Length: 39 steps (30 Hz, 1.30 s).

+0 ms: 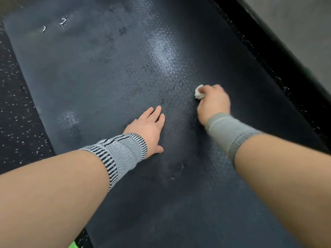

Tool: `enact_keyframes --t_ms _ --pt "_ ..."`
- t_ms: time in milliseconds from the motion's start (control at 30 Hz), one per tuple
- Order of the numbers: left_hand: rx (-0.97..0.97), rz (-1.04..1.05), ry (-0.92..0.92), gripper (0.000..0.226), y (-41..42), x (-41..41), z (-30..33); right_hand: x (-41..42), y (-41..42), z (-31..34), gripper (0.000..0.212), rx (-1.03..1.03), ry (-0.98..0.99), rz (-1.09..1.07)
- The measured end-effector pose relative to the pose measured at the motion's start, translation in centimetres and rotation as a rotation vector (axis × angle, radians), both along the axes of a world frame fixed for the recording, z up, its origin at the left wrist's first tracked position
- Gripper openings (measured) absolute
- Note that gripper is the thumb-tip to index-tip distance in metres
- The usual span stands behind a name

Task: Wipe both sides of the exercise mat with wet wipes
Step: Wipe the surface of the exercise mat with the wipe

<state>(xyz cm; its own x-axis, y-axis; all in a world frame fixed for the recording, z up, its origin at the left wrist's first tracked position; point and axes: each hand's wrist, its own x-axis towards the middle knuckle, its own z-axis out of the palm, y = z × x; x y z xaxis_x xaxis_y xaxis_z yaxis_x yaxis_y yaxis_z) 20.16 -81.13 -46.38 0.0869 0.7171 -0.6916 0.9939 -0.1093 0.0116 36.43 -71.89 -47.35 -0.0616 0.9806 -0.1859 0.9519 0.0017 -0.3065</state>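
A dark grey textured exercise mat [107, 72] lies flat on the floor and fills most of the view, with damp shiny patches near its middle. My right hand [213, 102] grips a crumpled white wet wipe [199, 92] and holds it against the mat right of centre. My left hand [149, 127] rests flat on the mat with straight fingers, a little nearer to me and left of the wipe. Both wrists wear knitted grey bands.
Black speckled rubber flooring [16, 111] borders the mat on the left and at the right [279, 56]. A grey surface [300, 29] rises at the top right. A small bright green object [72, 245] shows at the bottom edge.
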Motion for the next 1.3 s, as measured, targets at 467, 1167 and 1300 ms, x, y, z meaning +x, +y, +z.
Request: enact_keyframes --t_ms 467,1167,1300 --pt "-0.121 -0.03 0.154 0.121 0.3 1.7 1.0 0.4 -6.2 -0.1 0.033 -0.12 0.004 0.4" --pt "-0.108 -0.025 0.128 0.123 -0.2 1.3 0.8 4.7 -10.3 -1.0 0.026 -0.052 0.16 -0.072" --pt "-0.072 0.014 0.041 0.122 -0.6 0.8 0.4 1.7 -14.1 -1.0 0.019 -0.004 0.258 0.261"
